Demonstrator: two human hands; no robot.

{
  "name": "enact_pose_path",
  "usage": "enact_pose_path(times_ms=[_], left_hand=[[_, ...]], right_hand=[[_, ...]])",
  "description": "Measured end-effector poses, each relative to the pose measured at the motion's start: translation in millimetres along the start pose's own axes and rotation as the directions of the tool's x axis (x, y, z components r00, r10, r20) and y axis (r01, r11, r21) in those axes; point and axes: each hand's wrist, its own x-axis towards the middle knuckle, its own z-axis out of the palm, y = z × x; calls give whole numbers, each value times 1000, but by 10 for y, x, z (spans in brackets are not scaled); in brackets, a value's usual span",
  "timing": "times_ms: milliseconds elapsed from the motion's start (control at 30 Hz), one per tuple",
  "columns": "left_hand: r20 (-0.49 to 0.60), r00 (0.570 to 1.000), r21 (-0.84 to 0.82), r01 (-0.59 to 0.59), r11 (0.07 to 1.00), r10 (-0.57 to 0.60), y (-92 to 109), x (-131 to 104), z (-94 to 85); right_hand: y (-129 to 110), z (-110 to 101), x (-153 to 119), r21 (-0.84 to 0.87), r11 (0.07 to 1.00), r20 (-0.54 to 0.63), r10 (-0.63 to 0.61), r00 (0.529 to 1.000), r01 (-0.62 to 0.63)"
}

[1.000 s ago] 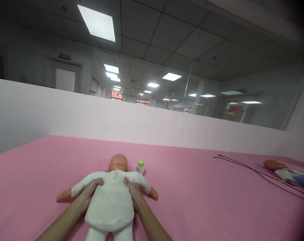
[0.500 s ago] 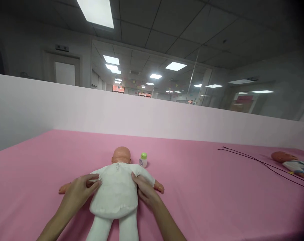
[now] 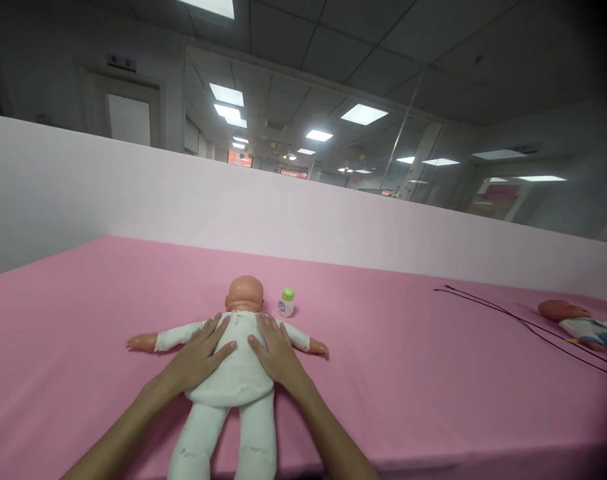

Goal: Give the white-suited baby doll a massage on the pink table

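Observation:
A baby doll [image 3: 236, 390] with a white cloth body lies face down, the back of its head away from me and its arms stretched out to the sides. My left hand [image 3: 203, 353] rests flat on the left side of the doll's upper back, fingers spread. On the right side of the back lies my right hand [image 3: 276, 353], its fingers also stretched out. Both palms touch the white cloth and hide part of the shoulders. Just beyond the doll's right shoulder stands a small clear bottle [image 3: 286, 305] with a green cap.
The doll lies on a pink-covered table [image 3: 393, 373]. Thin dark cords [image 3: 513, 319] run across its right part. A second doll [image 3: 583, 325] in white and blue lies at the far right. A low white wall [image 3: 303, 217] with glass above closes off the back.
Both hands have shifted from the doll's sides onto its upper back and flattened out with fingers spread. The camera view has tipped slightly downward.

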Motion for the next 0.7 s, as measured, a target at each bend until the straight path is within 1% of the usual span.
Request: enact_pose_path(times_ms=[67, 133, 200, 267, 367, 467, 533, 567, 600, 633, 667, 700], left_hand=[[7, 998, 96, 57, 994, -58, -62, -30, -47], [-25, 995, 215, 98, 972, -95, -123, -61, -77], [-56, 994, 367, 106, 924, -91, -186, -91, -99], [-90, 993, 480, 110, 871, -76, -247, -119, -119], [-147, 987, 537, 135, 833, -65, -310, -152, -151], [-222, 974, 529, 149, 836, -32, -264, -182, -192], [-294, 956, 437, 120, 891, 16, -117, -197, -227], [-319, 947, 330, 72, 941, 39, -1, -194, -243], [-319, 947, 151, 4, 988, 45, 141, -176, -253], [-300, 953, -61, -69, 996, 48, 303, -138, -255], [-255, 966, -304, -130, 944, 51, 479, -71, -244], [-167, 985, -562, -120, 818, 30, 657, 27, -217]], right_hand=[[101, -12, -11, -22, 999, -20, 40, 999, -40], [190, -30, -54, -38, 996, -34, 83, 996, -84], [277, -45, -108, -81, 992, -68, 91, 994, -96], [362, -58, -157, -163, 983, -117, 68, 991, -87], [459, -108, -205, -305, 948, -150, 45, 988, -90], [479, -239, -193, -351, 932, -137, 47, 989, -93], [458, -363, -124, -325, 937, -154, 80, 985, -127], [444, -428, -66, -308, 940, -175, 98, 980, -149], [431, -491, 7, -296, 941, -199, 109, 974, -166], [421, -551, 92, -289, 941, -225, 110, 968, -175], [414, -604, 187, -289, 941, -252, 102, 962, -176], [413, -650, 287, -293, 940, -278, 89, 956, -173]])
